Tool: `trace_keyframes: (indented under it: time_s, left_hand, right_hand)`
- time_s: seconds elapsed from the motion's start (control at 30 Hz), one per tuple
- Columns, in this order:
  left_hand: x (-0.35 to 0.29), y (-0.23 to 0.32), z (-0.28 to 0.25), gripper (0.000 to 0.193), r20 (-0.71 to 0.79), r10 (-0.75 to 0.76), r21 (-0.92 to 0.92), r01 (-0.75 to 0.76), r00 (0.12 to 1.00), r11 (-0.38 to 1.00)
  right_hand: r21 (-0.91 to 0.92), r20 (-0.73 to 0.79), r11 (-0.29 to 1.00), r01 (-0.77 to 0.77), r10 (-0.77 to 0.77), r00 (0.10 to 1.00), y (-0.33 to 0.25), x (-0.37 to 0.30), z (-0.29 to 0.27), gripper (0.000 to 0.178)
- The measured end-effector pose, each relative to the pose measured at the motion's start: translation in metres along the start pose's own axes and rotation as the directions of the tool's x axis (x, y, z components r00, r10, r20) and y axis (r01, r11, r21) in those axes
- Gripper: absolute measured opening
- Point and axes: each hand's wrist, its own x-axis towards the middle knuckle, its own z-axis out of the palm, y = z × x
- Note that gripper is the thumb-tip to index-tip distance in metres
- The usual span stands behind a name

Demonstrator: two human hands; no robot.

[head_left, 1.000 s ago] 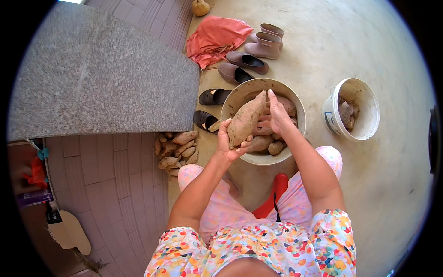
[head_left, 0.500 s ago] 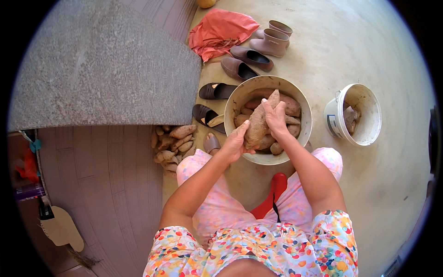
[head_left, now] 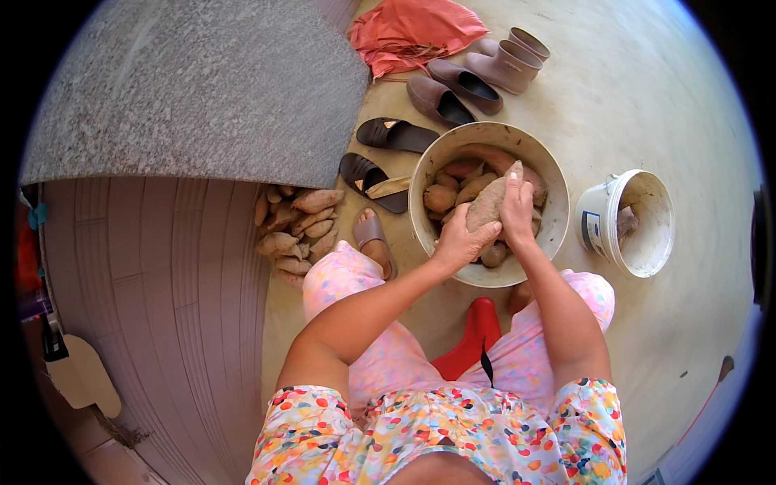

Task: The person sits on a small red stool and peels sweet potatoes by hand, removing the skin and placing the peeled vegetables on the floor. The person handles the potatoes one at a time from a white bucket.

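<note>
A large brown sweet potato, coated in dry soil, is held over a wide cream bucket. My left hand grips its lower end, fingers wrapped beneath it. Around its upper right side is my right hand, the thumb lying along the skin near the tip. Inside the bucket, several more sweet potatoes lie below my hands; some of them are hidden by my hands and the held one.
A pile of sweet potatoes lies on the floor at left, near my sandalled foot. A smaller white bucket with a brown lump inside stands at right. Black slippers, brown shoes, boots and a red sack sit beyond.
The sweet potato has turned and tilted in my hands, and my left hand has moved closer to my right. The whole view has shifted a little.
</note>
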Motion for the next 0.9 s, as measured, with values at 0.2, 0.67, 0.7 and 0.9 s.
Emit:
trace_keyframes:
  time_s: [0.2, 0.67, 0.7, 0.9]
  left_hand:
    - [0.0, 0.017, -0.001, 0.052, 0.108, -0.081, 0.008, 0.08, 0.991, 0.997]
    - [-0.027, 0.062, 0.041, 0.048, 0.022, -0.176, -0.083, 0.177, 0.984, 0.981]
    - [-0.027, 0.066, 0.043, 0.048, 0.007, -0.15, -0.075, 0.15, 0.989, 0.986]
    - [-0.035, 0.065, 0.031, 0.05, -0.01, -0.169, -0.058, 0.168, 0.986, 0.984]
  right_hand:
    - [0.135, -0.066, 0.99, 0.027, -0.019, 0.998, 0.015, 0.014, -0.008, 0.042]
    - [-0.012, 0.069, 0.991, -0.132, 0.133, 0.989, -0.041, 0.013, -0.032, 0.066]
    - [-0.01, 0.071, 0.993, -0.117, 0.117, 0.991, -0.043, 0.014, -0.033, 0.066]
    - [0.009, 0.142, 0.997, -0.082, 0.08, 0.987, -0.042, 0.012, -0.026, 0.068]
